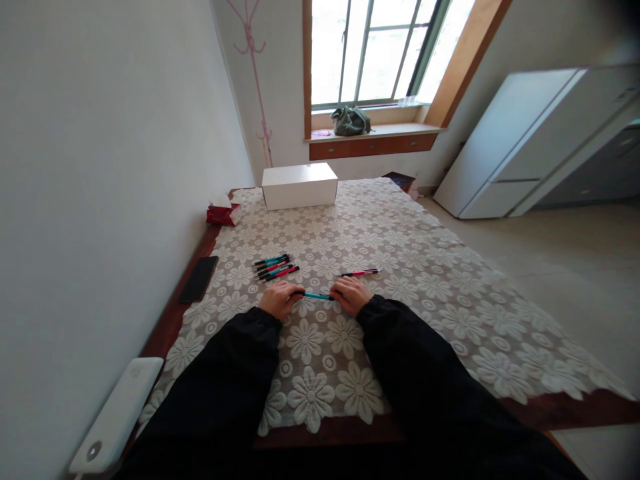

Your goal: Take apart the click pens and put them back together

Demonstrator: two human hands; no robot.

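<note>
A teal pen [316, 295] lies level between my two hands, just above the lace tablecloth [425, 280]. My left hand [280, 298] grips its left end and my right hand [351, 293] grips its right end. A single red pen [360, 273] rests on the cloth just beyond my right hand. A small pile of several red and teal pens [276, 267] lies beyond my left hand. Both arms wear black sleeves.
A white box [299, 186] stands at the table's far end, with a red tissue pack [223, 213] to its left. A black phone [199, 278] and a white power bank [117, 417] lie along the wall-side edge. A white cabinet [525, 140] stands at the right.
</note>
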